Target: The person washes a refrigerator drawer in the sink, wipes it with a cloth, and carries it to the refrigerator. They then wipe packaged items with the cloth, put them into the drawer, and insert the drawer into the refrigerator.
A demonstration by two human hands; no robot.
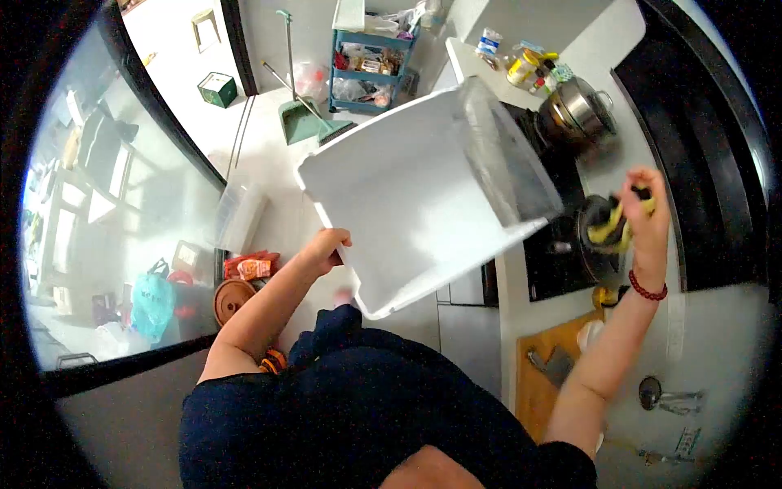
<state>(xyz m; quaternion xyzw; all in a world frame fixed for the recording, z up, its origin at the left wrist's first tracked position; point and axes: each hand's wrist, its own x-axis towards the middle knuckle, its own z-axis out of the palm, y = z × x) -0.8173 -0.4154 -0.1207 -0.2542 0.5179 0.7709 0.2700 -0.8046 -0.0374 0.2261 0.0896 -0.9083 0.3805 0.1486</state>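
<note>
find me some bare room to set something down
The pale floor between the green plastic dustpan and translucent rectangular plastic box looks bare. Crowded: the white countertop with a yellow cylindrical can, beside the shiny round metal pot.

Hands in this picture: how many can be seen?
2: the left hand grips the edge of the white container; the right hand, near the stove, holds a blurred yellow item.

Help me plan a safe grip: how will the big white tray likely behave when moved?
The white tray is probably stiff, since its sides hold their shape. It may be light for its size: only the left hand grips it. It could tip, as most extends beyond that hand.
</note>
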